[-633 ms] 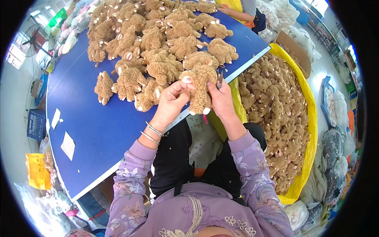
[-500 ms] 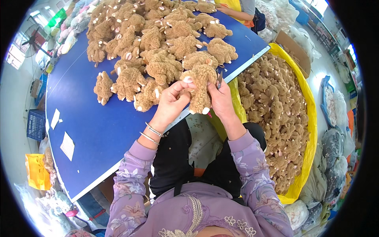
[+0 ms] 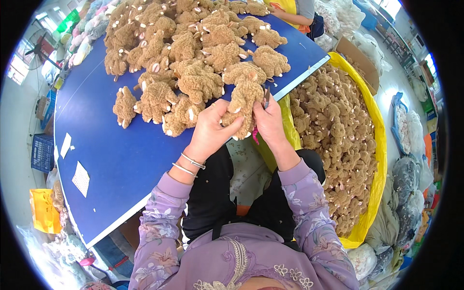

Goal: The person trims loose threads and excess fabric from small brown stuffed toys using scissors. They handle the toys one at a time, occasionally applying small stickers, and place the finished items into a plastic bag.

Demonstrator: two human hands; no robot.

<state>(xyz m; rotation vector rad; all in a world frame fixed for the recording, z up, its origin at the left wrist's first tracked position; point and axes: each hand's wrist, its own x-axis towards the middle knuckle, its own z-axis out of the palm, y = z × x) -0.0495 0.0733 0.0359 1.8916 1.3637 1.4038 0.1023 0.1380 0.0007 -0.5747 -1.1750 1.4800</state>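
Note:
A curly brown plush toy [image 3: 245,104] with white paw tips is held between my two hands, just beyond the table's near edge. My left hand [image 3: 212,124] pinches its left side with thumb and fingers. My right hand [image 3: 271,121] grips the toy's right side. Tucked in that same hand is a small pair of scissors [image 3: 267,98]; dark blade tips point up past the fingers and a magenta handle shows below the palm. Right beyond lies a heap of similar plush toys [image 3: 193,58], piled on the blue table [image 3: 116,164].
On my right stands a big yellow-lined container [image 3: 379,159] full of brown plush toys. White paper pieces [image 3: 81,179] lie on the table's left. Another person's arm [image 3: 295,18] shows at the far edge. A blue crate [image 3: 43,152] and stuffed clear bags [image 3: 408,176] stand around.
My left hand has shifted its grip on the plush toy, its thumb now lying across the lower part. The toy has turned slightly, and more of the magenta handle shows.

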